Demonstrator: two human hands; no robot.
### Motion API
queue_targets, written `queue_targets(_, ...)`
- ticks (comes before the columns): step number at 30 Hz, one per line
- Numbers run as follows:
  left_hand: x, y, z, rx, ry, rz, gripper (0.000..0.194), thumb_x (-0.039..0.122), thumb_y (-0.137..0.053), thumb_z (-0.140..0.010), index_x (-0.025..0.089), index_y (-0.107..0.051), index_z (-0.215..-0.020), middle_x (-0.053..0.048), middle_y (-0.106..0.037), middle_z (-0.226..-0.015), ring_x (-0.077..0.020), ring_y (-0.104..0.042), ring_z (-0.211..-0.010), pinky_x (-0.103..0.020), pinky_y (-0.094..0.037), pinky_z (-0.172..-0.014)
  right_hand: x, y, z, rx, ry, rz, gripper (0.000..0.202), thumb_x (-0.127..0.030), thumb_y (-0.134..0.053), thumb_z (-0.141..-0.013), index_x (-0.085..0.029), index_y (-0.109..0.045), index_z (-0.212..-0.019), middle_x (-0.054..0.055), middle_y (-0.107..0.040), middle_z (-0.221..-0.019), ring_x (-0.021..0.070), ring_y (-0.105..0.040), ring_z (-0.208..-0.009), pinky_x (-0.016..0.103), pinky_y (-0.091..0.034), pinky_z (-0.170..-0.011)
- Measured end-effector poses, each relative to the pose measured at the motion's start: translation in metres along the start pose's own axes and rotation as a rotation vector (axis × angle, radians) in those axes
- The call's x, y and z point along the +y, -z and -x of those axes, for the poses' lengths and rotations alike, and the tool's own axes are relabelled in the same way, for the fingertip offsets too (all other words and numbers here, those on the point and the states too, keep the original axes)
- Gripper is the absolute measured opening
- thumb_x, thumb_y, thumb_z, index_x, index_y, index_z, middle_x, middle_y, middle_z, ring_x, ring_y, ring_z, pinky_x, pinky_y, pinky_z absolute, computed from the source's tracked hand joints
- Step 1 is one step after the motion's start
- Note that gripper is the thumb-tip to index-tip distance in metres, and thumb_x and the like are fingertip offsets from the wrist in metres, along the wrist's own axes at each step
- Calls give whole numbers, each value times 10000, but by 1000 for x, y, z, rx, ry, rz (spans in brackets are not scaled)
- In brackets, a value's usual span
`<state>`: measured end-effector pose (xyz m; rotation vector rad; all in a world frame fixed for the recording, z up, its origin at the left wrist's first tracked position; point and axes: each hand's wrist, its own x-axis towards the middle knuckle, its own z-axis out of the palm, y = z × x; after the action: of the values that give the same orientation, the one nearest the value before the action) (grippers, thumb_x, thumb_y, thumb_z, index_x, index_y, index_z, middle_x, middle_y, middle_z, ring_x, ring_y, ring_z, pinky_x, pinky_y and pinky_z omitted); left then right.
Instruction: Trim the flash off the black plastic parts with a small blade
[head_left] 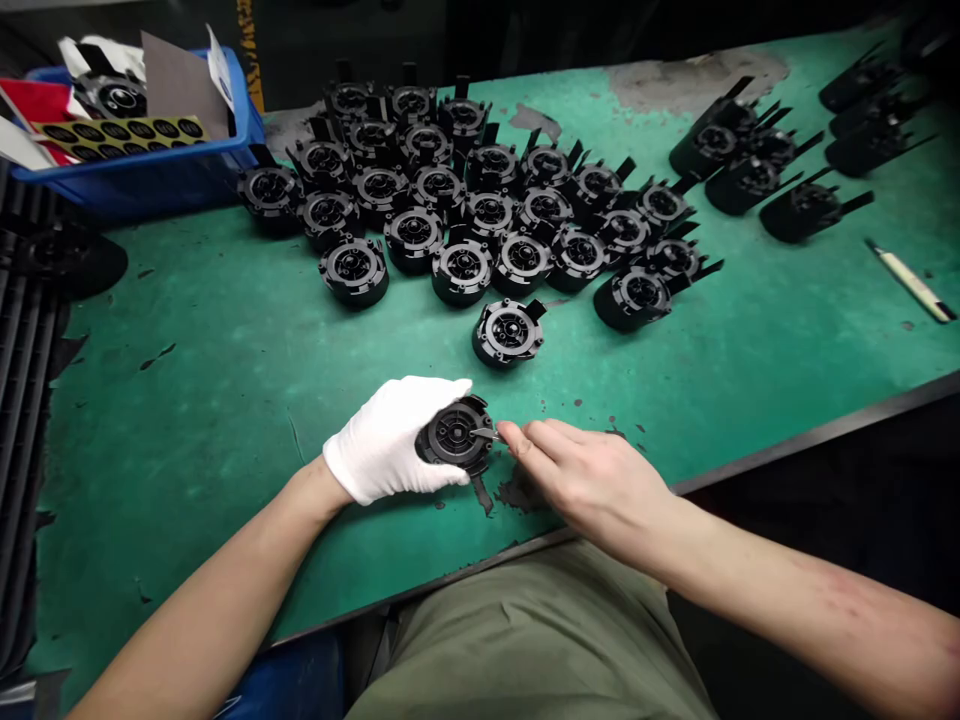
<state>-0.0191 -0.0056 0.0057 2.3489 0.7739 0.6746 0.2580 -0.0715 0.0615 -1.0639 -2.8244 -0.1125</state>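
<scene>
My left hand (397, 440), in a white glove, is wrapped round a round black plastic part (456, 434), whose ribbed face is turned up. My bare right hand (574, 470) pinches a small pointed metal tool (486, 434). The tool's tip lies over the face of the held part, right of its centre; the handle is hidden in my fingers. Just beyond the held part, a single similar black part (508, 333) stands on the green table (225, 350).
Several black parts (414, 235) stand grouped across the back, with more (802, 210) at the right. A blue bin (172, 170) with papers and stickers stands back left. A pen (911, 282) lies at the right. A black ribbed rack (26, 360) borders the left side.
</scene>
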Motion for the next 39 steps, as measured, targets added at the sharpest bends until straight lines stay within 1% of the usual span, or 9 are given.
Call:
queue_targets(6, -1, -1, 1, 7, -4, 15, 939, 741, -785, -794, 179, -523, -1499, -185, -698, -1395, -372, -687, -1289, -507, -556, -1120, 54, -7, -18, -63, 276, -35, 326, -56, -387, -1072, -100, -582, -1329, 23, -613, -845, 163, -543, -741, 304, -404, -579)
queue_targets(8, -1, -1, 2, 9, -1, 17, 932, 734, -788, -798, 178, -523, -1496, -185, -697, -1397, -369, -683, -1295, -506, -548, -1130, 62, -5, -24, -57, 346, -34, 312, -81, -389, -1089, -86, -588, -1328, 32, -615, -853, 169, -547, -763, 309, -418, -599)
queue_targets(10, 0, -1, 2, 18, -6, 17, 928, 726, -794, -798, 170, -525, -1491, -187, -699, -1393, -366, -685, -1292, -499, -549, -1128, 58, -2, -24, -51, 354, -25, 309, -73, -402, -1079, -65, -599, -1317, 40, -614, -856, 174, -544, -762, 315, -422, -605)
queue_targets(15, 2, 1, 1, -1, 14, 23, 922, 714, -784, -814, 184, -509, -1516, -178, -706, -1385, -365, -691, -1282, -503, -555, -1122, 14, 6, -9, -44, 106, 68, 352, -21, -470, -978, -44, -619, -1295, 65, -612, -851, 195, -534, -738, 340, -405, -578)
queue_targets(18, 2, 1, 0, -8, 5, 25, 931, 714, -792, -806, 184, -507, -1517, -180, -704, -1386, -373, -689, -1283, -513, -551, -1125, -1, 5, -4, -25, 69, 102, 335, -15, -495, -958, -41, -639, -1260, 56, -592, -820, 196, -522, -720, 344, -414, -594)
queue_targets(22, 0, 2, 0, -3, -12, 26, 902, 725, -771, -822, 165, -525, -1485, -184, -711, -1365, -363, -696, -1268, -499, -556, -1114, 12, -2, -4, -26, 125, 37, 313, -1, -481, -970, -77, -649, -1222, 32, -580, -799, 178, -527, -681, 329, -395, -582)
queue_targets(27, 2, 2, 1, 7, 2, 37, 906, 690, -818, -793, 171, -532, -1478, -180, -703, -1379, -364, -686, -1279, -501, -548, -1127, 30, -9, 5, 46, -86, -120, 252, -181, -485, -1098, -139, -612, -1311, 40, -647, -902, 152, -578, -741, 278, -406, -592)
queue_targets(33, 2, 3, 3, -1, 29, 79, 854, 646, -832, -798, 209, -540, -1471, -163, -682, -1385, -361, -663, -1284, -524, -532, -1142, 20, -17, 14, 18, -211, -318, 282, -246, -505, -1109, -163, -616, -1354, 57, -669, -960, 148, -622, -774, 263, -483, -666)
queue_targets(39, 4, 7, 7, 23, 117, 66, 895, 543, -916, -739, 174, -549, -1468, -186, -632, -1317, -359, -623, -1254, -534, -569, -1088, 18, -22, 14, 42, -268, -402, 300, -220, -526, -1096, -166, -614, -1377, 59, -675, -977, 158, -628, -777, 279, -501, -681)
